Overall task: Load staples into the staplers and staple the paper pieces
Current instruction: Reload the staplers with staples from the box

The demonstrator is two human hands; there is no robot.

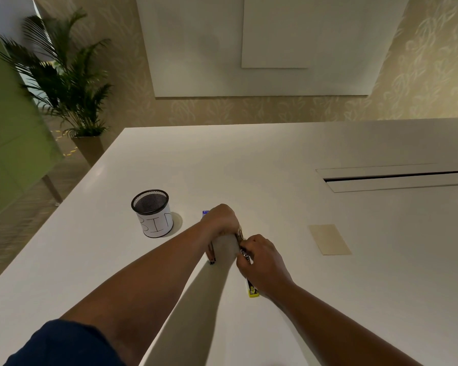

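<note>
A stapler [245, 256] lies on the white table [275, 159] between my two hands, mostly hidden by them. Its yellow-green rear end [253, 291] pokes out below my right wrist. My left hand [220, 220] curls over the stapler's far end. My right hand [259, 260] pinches the metal part in the middle with curled fingers. A small blue staple box [205, 213] peeks out just behind my left hand. A tan paper piece [329, 239] lies flat to the right, apart from both hands.
A black mesh cup [153, 213] with a white label reading BIN stands to the left of my hands. A cable slot [394, 177] is set into the table at the far right. A potted plant [64, 83] stands beyond the table's left corner.
</note>
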